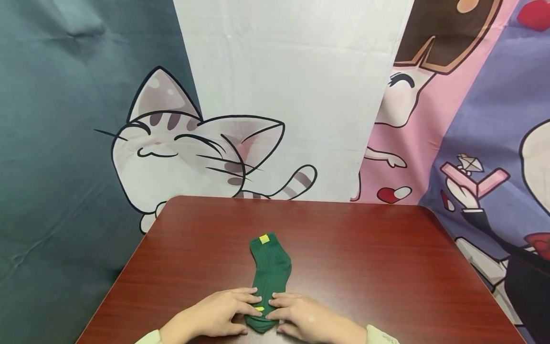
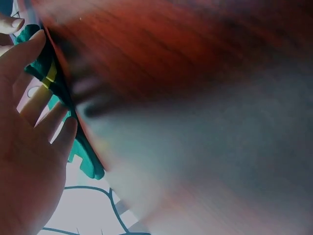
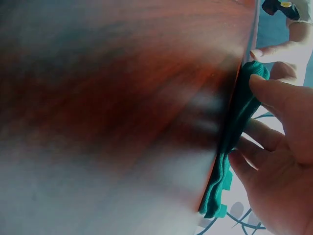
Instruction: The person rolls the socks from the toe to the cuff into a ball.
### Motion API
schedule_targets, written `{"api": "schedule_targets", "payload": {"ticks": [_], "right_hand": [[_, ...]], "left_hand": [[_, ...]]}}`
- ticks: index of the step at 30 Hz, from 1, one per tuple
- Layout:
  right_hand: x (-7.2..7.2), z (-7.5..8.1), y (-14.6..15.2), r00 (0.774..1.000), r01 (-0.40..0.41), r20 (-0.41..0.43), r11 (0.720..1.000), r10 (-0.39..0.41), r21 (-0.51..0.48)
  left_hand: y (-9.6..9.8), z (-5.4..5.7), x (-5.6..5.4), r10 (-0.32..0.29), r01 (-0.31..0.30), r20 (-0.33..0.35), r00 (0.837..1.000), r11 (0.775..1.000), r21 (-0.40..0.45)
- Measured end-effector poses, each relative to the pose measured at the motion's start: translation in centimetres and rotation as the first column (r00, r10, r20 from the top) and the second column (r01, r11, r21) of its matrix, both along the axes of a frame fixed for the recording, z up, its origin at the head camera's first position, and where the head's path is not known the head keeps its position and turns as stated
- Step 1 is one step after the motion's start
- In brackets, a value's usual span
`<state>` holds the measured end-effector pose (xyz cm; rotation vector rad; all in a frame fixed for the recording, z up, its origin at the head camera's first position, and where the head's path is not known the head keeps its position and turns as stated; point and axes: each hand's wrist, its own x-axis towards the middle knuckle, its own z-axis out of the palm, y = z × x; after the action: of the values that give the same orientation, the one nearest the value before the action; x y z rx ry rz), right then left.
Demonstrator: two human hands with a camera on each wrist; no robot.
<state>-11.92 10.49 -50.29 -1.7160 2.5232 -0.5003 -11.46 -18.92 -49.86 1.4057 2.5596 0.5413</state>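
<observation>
Left hand [image 1: 221,311], right hand [image 1: 306,317] flank green ribbed sock [image 1: 271,272]

Both lie loosely spread, touching its near end on the counter [image 1: 185,253], gripping nothing. From here, light, even pressure should keep it lying flat.

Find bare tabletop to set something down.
Free: table left and right of the far half of the green sock, and beyond it to the far edge. Crowded: the near middle, where left hand and right hand touch the sock.

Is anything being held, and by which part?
Nothing appears gripped: the left hand and right hand only touch the green sock, from either side, at its end nearest the person.
</observation>
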Motion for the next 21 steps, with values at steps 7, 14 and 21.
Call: {"api": "schedule_targets", "payload": {"ticks": [7, 14, 21], "right_hand": [[0.1, 0.0, -0.6, 0.999, 0.029, -0.022, 1.000, -0.029, -0.010], [0.2, -0.2, -1.4, 0.996, 0.065, -0.060, 0.997, -0.067, -0.038], [0.3, -0.3, -2.0, 0.989, 0.128, -0.071, 0.990, -0.132, -0.054]], "left_hand": [[0.7, 0.1, 0.2, 0.023, -0.021, -0.063, 0.998, 0.999, 0.028], [1.0, 0.4, 0.3, 0.041, -0.039, -0.069, 0.997, 0.999, 0.035], [1.2, 0.1, 0.3, 0.072, -0.069, -0.056, 0.996, 0.997, 0.046]]}}
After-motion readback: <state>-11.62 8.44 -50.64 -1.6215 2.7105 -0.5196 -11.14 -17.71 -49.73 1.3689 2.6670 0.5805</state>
